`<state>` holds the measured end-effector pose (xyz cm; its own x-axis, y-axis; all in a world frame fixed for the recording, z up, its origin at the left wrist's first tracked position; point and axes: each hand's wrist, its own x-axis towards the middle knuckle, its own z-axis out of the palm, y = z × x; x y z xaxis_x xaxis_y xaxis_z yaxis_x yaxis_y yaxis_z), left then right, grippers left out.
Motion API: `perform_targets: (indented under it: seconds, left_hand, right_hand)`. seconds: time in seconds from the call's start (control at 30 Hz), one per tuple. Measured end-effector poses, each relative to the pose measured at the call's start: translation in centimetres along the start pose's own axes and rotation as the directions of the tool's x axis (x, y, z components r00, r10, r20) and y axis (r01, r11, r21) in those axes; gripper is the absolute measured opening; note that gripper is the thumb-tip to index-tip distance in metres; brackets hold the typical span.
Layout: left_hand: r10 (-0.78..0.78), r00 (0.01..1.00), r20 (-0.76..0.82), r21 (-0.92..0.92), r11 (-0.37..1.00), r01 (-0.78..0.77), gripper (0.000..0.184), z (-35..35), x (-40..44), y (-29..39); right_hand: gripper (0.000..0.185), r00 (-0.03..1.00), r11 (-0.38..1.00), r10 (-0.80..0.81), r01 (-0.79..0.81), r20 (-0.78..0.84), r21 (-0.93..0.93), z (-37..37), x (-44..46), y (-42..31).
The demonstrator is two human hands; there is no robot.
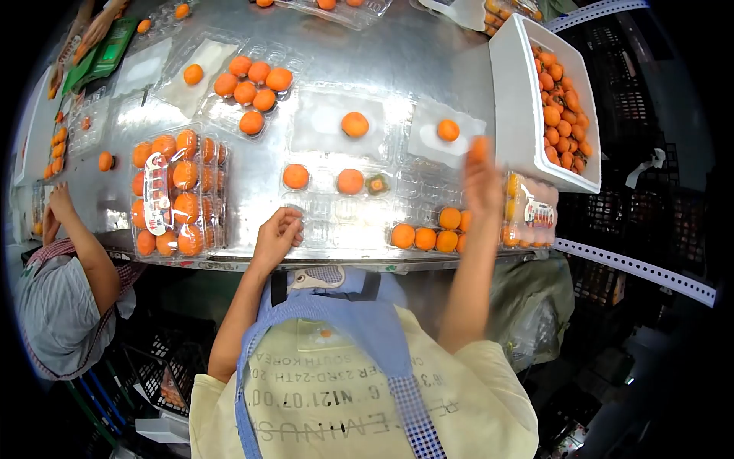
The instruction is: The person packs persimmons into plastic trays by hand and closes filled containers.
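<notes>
My right hand (483,187) is raised over the right side of the table, smeared by motion, with a blurred orange mandarin (479,148) at its fingertips. Below it, an open clear plastic tray (417,187) has several mandarins (425,238) in its near cups. My left hand (278,236) rests by the table's front edge, fingers loosely curled, nothing visible in them. Beside it lies another clear tray (317,222), holding a mandarin (296,177), a second mandarin (350,181) and a greenish-orange fruit (377,184). Single mandarins lie on the lids (321,115) behind.
A white foam box (527,99) full of mandarins stands at the right. Stacked, closed packs (180,195) are at the left, and another closed pack (529,210) is at the right. A co-worker (73,291) stands at the left; another person's hands (93,34) show at the far left.
</notes>
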<state>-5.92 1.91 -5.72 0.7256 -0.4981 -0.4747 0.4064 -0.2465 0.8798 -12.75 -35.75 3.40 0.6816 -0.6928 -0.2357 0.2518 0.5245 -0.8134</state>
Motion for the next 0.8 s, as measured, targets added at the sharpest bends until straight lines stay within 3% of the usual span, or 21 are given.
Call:
perform_targets:
  seconds: [0.03,0.07,0.1,0.17,0.2,0.23,0.27,0.3,0.33,0.37,0.4,0.43,0.47,0.53,0.63,0.73,0.8]
  left_hand:
    - [0.003,1.0,0.002,0.005,1.0,-0.003,0.017,0.0,0.0,-0.1]
    - [0.008,1.0,0.005,0.01,1.0,-0.008,0.017,0.1,0.0,-0.1]
    - [-0.005,1.0,0.014,0.009,1.0,0.005,0.017,0.1,0.1,0.0]
    - [-0.026,0.999,0.024,0.007,1.0,0.026,0.017,-0.1,0.1,0.2]
    - [-0.023,0.999,0.024,-0.002,1.0,0.023,0.017,-0.1,0.1,0.4]
    - [-0.019,1.0,0.024,-0.012,1.0,0.019,0.016,0.0,0.1,0.5]
    - [-0.016,1.0,0.024,-0.023,1.0,0.016,0.016,0.0,0.1,0.5]
    - [-0.01,1.0,0.019,-0.021,1.0,0.011,0.016,0.0,0.1,0.3]
    - [-0.016,1.0,0.019,-0.037,0.999,0.016,0.017,0.0,0.2,0.2]
    - [-0.02,1.0,0.017,-0.051,0.998,0.021,0.017,0.0,0.2,0.1]
    - [-0.022,1.0,0.013,-0.063,0.998,0.023,0.017,0.0,0.2,-0.1]
    - [-0.016,1.0,0.008,-0.081,0.997,0.017,0.017,0.0,0.2,-0.6]
    - [-0.005,1.0,0.0,-0.076,0.997,0.005,0.017,0.0,0.2,-0.6]
    - [0.002,1.0,-0.007,-0.031,1.0,-0.003,0.018,0.0,0.2,-0.6]
    - [0.011,1.0,-0.011,-0.033,0.999,-0.011,0.018,-0.2,0.3,-0.6]
    - [0.033,0.999,-0.018,-0.012,0.999,-0.033,0.019,-0.2,0.4,-0.8]
    - [0.044,0.998,-0.039,-0.026,0.999,-0.045,0.02,-0.1,0.3,-0.9]
  right_hand:
    - [0.04,0.914,0.863,-0.128,-0.088,0.384,0.497,-2.4,2.4,-2.3]
    - [0.045,0.969,0.788,-0.162,0.013,0.187,0.616,-2.3,3.4,-5.2]
    - [0.048,0.989,0.791,-0.143,0.13,-0.025,0.598,0.4,2.8,-7.7]
    - [0.047,0.969,0.961,-0.243,0.233,0.053,0.15,0.3,3.3,-6.9]
    - [0.047,0.955,0.954,-0.276,0.286,0.111,-0.09,1.7,3.0,-6.6]
    - [0.043,0.959,0.848,-0.277,0.276,0.066,-0.452,3.1,1.9,-4.1]
    - [0.039,0.96,0.719,-0.164,0.273,0.227,-0.639,2.0,1.9,-1.4]
    - [0.039,0.985,0.516,-0.017,0.154,0.169,-0.843,3.9,0.1,1.1]
    - [0.046,0.946,0.327,0.227,0.15,0.231,-0.933,5.8,-1.8,2.6]
    - [0.051,0.899,0.354,0.268,0.241,0.345,-0.904,5.1,-2.4,6.3]
    - [0.055,0.886,0.324,0.3,0.254,0.353,-0.911,6.2,-4.1,8.1]
    - [0.055,0.845,0.29,0.303,0.36,0.442,-0.887,5.8,-4.4,10.4]
    - [0.055,0.727,0.146,0.152,0.654,0.67,-0.742,5.1,-4.4,12.2]
    - [0.054,0.731,0.023,0.172,0.668,0.661,-0.744,6.2,-5.2,12.4]
    - [0.051,0.727,0.008,0.2,0.669,0.656,-0.744,5.9,-4.3,12.8]
    - [0.045,0.817,0.237,0.193,0.499,0.543,-0.834,5.1,-3.4,12.6]
    - [0.038,0.852,0.719,0.311,0.079,0.421,-0.691,5.0,-3.6,11.3]
